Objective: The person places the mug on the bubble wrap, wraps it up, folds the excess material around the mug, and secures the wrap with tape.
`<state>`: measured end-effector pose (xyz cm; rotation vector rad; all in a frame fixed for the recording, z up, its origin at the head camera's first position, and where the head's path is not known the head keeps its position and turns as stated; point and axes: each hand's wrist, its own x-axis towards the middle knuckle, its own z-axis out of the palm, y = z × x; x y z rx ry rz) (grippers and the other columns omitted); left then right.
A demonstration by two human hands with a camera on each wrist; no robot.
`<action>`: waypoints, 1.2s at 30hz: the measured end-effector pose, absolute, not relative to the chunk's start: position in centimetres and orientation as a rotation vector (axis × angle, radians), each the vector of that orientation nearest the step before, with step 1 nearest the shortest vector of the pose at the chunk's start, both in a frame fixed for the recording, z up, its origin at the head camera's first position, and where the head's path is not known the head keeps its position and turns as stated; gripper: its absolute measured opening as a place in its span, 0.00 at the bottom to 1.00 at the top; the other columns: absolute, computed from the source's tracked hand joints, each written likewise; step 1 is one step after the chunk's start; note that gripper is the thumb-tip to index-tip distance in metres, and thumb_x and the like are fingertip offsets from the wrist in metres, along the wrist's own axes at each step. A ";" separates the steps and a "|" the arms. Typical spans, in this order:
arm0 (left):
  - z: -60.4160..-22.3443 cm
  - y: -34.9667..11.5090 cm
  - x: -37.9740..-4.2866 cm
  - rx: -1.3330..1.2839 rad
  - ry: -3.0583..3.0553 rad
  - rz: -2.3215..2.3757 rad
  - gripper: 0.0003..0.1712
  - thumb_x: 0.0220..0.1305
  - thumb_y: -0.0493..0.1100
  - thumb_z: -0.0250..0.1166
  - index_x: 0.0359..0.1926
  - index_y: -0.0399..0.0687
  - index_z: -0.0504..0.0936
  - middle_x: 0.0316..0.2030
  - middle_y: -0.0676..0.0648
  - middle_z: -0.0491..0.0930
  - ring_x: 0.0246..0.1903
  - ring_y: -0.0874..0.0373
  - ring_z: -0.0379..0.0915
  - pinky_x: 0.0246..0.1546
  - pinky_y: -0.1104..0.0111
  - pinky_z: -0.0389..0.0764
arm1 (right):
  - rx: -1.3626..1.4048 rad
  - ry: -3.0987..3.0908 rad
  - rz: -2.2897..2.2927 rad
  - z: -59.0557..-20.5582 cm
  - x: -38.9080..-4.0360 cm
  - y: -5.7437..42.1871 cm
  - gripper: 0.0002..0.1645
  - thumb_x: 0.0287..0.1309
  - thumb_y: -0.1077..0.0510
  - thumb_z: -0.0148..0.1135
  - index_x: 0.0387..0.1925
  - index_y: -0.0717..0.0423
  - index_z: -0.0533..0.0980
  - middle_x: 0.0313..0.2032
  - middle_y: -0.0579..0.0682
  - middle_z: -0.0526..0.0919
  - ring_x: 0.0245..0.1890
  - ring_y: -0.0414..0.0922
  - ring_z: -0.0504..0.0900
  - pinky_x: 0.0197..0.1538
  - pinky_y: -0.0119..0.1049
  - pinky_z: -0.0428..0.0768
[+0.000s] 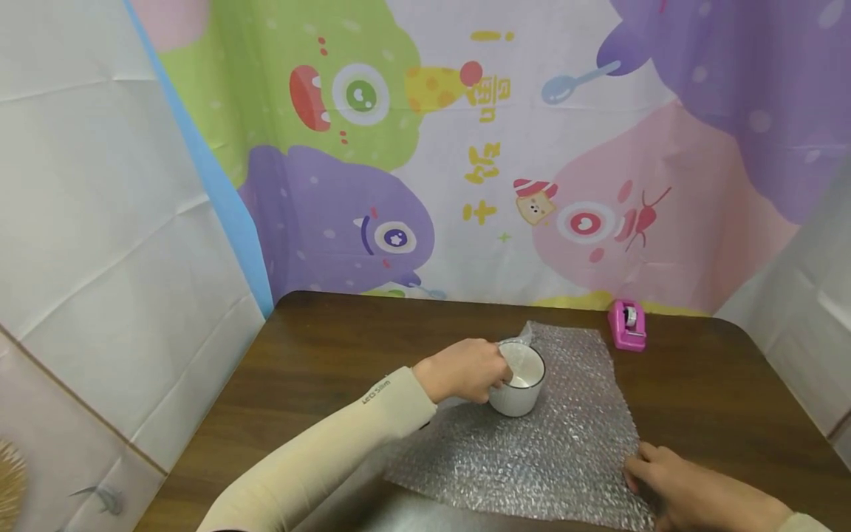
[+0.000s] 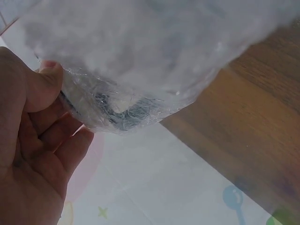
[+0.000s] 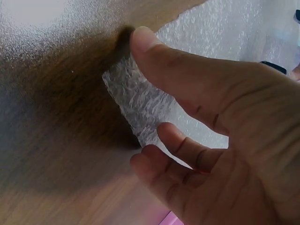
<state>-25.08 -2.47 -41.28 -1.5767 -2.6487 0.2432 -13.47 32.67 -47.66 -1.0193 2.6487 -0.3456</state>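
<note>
A white mug (image 1: 515,399) with a dark rim stands upright on a sheet of bubble wrap (image 1: 565,443). My left hand (image 1: 468,369) grips the mug's left side at the rim, its fingertips partly hidden there. In the left wrist view, clear wrap (image 2: 140,65) covers much of the mug, and the thumb of the left hand (image 2: 42,126) presses at its edge with the fingers curled below. My right hand (image 1: 691,480) is at the sheet's right front edge. The right wrist view shows that hand's thumb (image 3: 159,54) and fingers spread apart around a wrap corner (image 3: 136,103).
A pink tape dispenser (image 1: 628,325) stands at the back right of the dark wooden table (image 1: 332,332). Behind the table hangs a cartoon-printed cloth (image 1: 505,148), and pale panels (image 1: 120,222) flank it. One corner of the wrap sticks up behind the mug.
</note>
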 end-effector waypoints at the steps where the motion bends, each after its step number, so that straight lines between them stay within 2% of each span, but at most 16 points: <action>1: -41.3 -2.5 -25.1 -1.578 -2.648 0.246 0.04 0.66 0.43 0.69 0.33 0.58 0.86 0.29 0.60 0.84 0.28 0.67 0.75 0.38 0.71 0.82 | -1.046 2.656 -0.343 -47.7 -13.4 32.7 0.32 0.34 0.48 0.86 0.35 0.38 0.70 0.34 0.35 0.66 0.33 0.31 0.63 0.30 0.29 0.70; 6: -41.2 -2.4 -25.1 -1.575 -2.648 0.250 0.04 0.66 0.43 0.69 0.34 0.58 0.87 0.29 0.60 0.85 0.28 0.67 0.75 0.38 0.71 0.83 | -1.052 2.639 -0.328 -47.6 -13.2 32.7 0.30 0.39 0.45 0.85 0.37 0.39 0.70 0.34 0.34 0.66 0.33 0.31 0.63 0.30 0.29 0.70; 11: -41.2 -2.3 -25.1 -1.576 -2.650 0.241 0.05 0.66 0.43 0.69 0.33 0.59 0.87 0.29 0.60 0.85 0.28 0.67 0.76 0.38 0.71 0.83 | -0.993 2.635 -0.305 -47.4 -13.2 32.5 0.29 0.40 0.40 0.83 0.37 0.38 0.71 0.34 0.35 0.68 0.32 0.31 0.64 0.30 0.30 0.72; 17: -41.2 -2.3 -25.2 -1.582 -2.653 0.236 0.04 0.66 0.43 0.70 0.33 0.59 0.88 0.32 0.60 0.87 0.29 0.68 0.78 0.38 0.72 0.83 | -0.920 2.654 -0.250 -47.0 -13.2 32.2 0.28 0.40 0.53 0.84 0.38 0.37 0.72 0.35 0.36 0.70 0.32 0.33 0.66 0.30 0.32 0.75; 20: -41.2 -2.2 -25.2 -1.585 -2.656 0.233 0.05 0.66 0.42 0.70 0.33 0.59 0.88 0.32 0.60 0.87 0.29 0.67 0.78 0.38 0.72 0.83 | -0.887 2.656 -0.251 -46.7 -13.2 32.2 0.28 0.40 0.55 0.82 0.39 0.37 0.73 0.35 0.37 0.70 0.32 0.34 0.66 0.30 0.32 0.76; 26: -41.1 -2.3 -25.2 -1.573 -2.664 0.233 0.04 0.65 0.43 0.71 0.33 0.59 0.88 0.32 0.60 0.87 0.32 0.66 0.81 0.40 0.71 0.83 | -0.934 2.684 -0.275 -46.5 -13.0 32.2 0.27 0.39 0.63 0.75 0.38 0.36 0.72 0.33 0.35 0.70 0.31 0.32 0.66 0.30 0.33 0.75; 36: -41.3 -2.4 -25.2 -1.577 -2.653 0.242 0.04 0.64 0.42 0.71 0.33 0.59 0.88 0.31 0.61 0.87 0.31 0.66 0.80 0.39 0.71 0.83 | -1.029 2.725 -0.254 -46.3 -13.1 32.1 0.30 0.35 0.74 0.66 0.32 0.36 0.70 0.30 0.31 0.67 0.28 0.31 0.65 0.27 0.33 0.72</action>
